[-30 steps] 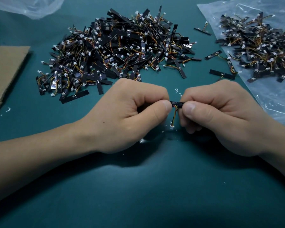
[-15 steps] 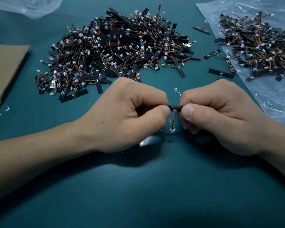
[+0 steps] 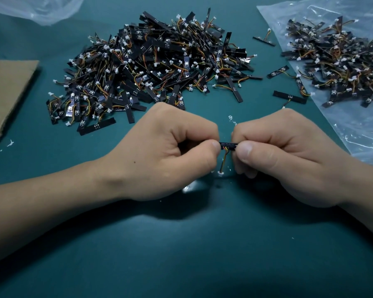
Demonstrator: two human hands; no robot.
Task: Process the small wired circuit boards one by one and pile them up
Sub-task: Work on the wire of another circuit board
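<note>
Both fists pinching one small black wired circuit board strip (image 3: 228,144): left hand (image 3: 166,151), right hand (image 3: 289,155), big pile of boards (image 3: 151,67) far behind.

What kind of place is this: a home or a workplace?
Probably a workbench for manual electronics assembly. A large pile of wired circuit boards lies on the teal mat, a second pile on a clear plastic bag, and the left hand and right hand pinch one board.
</note>
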